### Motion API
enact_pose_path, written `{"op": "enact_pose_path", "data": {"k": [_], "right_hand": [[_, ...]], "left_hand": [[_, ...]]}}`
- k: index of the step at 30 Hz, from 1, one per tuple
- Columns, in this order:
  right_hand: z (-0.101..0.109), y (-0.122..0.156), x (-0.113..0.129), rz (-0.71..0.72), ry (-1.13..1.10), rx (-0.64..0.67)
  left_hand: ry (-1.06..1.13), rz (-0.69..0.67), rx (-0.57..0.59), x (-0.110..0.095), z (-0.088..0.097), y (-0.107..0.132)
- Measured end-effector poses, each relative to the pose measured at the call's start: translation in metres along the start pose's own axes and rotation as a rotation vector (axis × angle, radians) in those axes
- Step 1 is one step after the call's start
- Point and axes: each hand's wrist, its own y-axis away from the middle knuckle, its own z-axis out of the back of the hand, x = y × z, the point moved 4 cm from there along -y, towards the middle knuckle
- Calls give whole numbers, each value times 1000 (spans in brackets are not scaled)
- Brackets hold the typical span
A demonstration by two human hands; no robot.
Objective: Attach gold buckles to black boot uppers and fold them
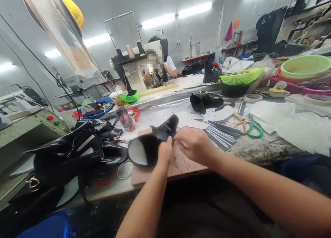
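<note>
A glossy black boot upper lies on its side on a pinkish board, its wide opening facing left. My left hand grips its near edge, thumb on top and the other fingers mostly hidden. Close to the right of that, my right hand is closed in a pinch at the boot upper's edge. Whatever sits between those fingertips is too small to make out. More black boot uppers with gold buckles are heaped to the left.
Green-handled scissors, black strips and a tape roll lie to the right. Another black boot upper stands behind. A green basket holds small things. Across the bench, a person sits at a sewing machine.
</note>
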Motion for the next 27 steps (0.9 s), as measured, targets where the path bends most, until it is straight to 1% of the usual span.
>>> {"op": "enact_pose_path", "data": {"k": [1, 2, 3, 4, 6, 8, 10, 12, 16, 18, 20, 22, 24, 27], "right_hand": [[-1, 7, -14, -171, -32, -44], [-4, 16, -23, -260, -94, -51], [-8, 23, -27, -280, -149, -49], [-13, 28, -27, -268, -188, -34], [-19, 33, -20, -215, -207, -12], [-21, 32, -7, -146, -185, 0], [-22, 28, 5, -74, -145, -15], [-23, 25, 14, -30, -84, -67], [-30, 26, 22, -29, 44, -208], [-30, 26, 25, -33, 112, -263], [-26, 26, 28, -46, 174, -317], [-21, 24, 30, -51, 198, -359], [-17, 22, 31, -45, 188, -381], [-16, 20, 32, -40, 169, -399]], "left_hand": [[31, -7, 3, -6, -3, 1], [84, -6, 14, -12, -6, 5], [150, 0, 34, -18, -8, 11], [221, 8, 60, -24, -11, 18], [449, 61, 143, -34, -15, 34], [589, 114, 144, -42, -16, 47], [605, 149, 84, -45, -16, 56], [581, 175, 22, -45, -16, 59], [574, 202, -83, -43, -15, 60], [583, 198, -98, -42, -13, 61], [583, 213, -64, -42, -12, 62], [577, 256, -1, -42, -12, 65], [596, 317, 65, -41, -13, 68], [680, 373, 153, -43, -15, 72]]}}
